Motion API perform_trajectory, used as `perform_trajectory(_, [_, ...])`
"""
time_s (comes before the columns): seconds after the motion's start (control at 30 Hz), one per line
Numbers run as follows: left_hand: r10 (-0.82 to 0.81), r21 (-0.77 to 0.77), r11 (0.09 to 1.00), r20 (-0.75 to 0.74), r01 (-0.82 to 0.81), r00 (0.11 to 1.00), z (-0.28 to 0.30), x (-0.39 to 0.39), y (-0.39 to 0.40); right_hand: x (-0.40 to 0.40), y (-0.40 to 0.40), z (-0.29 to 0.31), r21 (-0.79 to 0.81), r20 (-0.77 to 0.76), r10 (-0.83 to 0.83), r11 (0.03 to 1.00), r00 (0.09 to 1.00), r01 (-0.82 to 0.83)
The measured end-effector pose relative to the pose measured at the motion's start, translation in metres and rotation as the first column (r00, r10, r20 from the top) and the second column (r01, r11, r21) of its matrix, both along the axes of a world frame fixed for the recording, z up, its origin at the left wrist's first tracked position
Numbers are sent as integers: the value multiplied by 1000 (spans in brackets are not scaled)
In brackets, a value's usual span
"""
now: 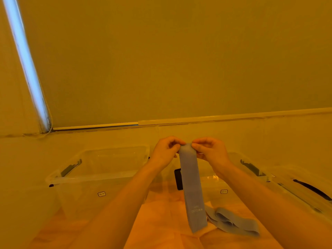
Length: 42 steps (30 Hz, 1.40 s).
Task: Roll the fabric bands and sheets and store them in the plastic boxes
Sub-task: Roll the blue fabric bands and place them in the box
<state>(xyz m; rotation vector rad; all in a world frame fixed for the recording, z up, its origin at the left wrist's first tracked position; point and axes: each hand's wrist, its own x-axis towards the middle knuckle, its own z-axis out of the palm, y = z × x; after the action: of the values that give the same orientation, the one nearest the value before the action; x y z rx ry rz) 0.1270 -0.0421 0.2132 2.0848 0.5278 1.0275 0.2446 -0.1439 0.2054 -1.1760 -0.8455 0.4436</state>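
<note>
Both hands pinch the top end of a hanging blue fabric band to begin its roll.

Two clear, open-topped plastic boxes stand side by side at the back, the left box (100, 169) apparently empty and the right box (251, 178) partly hidden by the arms, ready to take finished rolls. Before them lies a pale sheet (161, 221), on which a second loose blue band (233, 223) waits, crumpled. The long, flat blue fabric band (192, 187) hangs straight down, so its own weight likely keeps it smooth for winding. The left hand (166, 151) and right hand (209, 151) meet at its top edge, fingers (195, 146) curled and clamped on the fabric, seemingly turning over the first fold.
</note>
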Motion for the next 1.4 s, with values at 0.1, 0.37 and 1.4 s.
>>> perform_trajectory(0.1, [-13,-6,1000,33,13,999,-3,-1,-1,2,1,-2,-5,11,11,1000,1000,-11])
perform_trajectory(0.37, [21,-9,1000,78,-20,997,-9,-2,6,5,6,-8,-49,72,21,999,997,-17])
perform_trajectory(1.4, [80,21,997,-11,-80,997,-19,-3,11,3,13,-15,-62,268,-75,994,961,95])
